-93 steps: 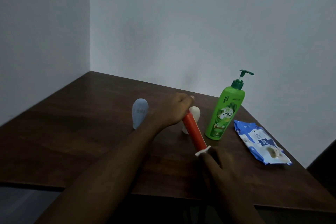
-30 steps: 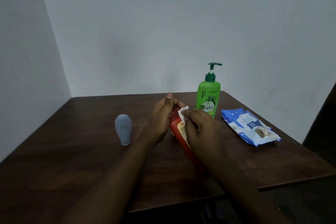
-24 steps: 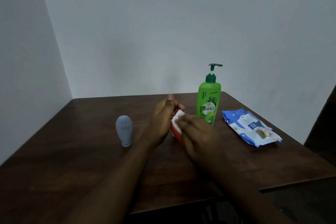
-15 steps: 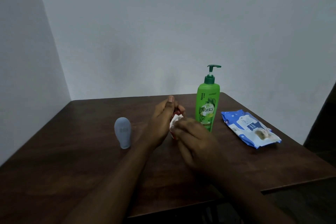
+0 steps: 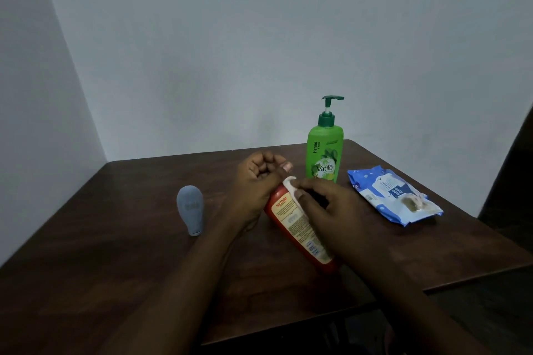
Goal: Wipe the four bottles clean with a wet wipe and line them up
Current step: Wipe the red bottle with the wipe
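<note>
One red bottle (image 5: 297, 225) in left grip (image 5: 256, 181); right grip (image 5: 326, 204) pinches wipe (image 5: 290, 183).

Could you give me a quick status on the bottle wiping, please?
Left hand grips red bottle, tilted. Right hand holds wet wipe against it. Green pump bottle stands just behind.

You hold the red bottle (image 5: 298, 228) tilted, white wipe (image 5: 289, 184) at its far end. Green pump bottle (image 5: 325, 155) stands behind, grey-blue bottle (image 5: 190, 209) left.
</note>
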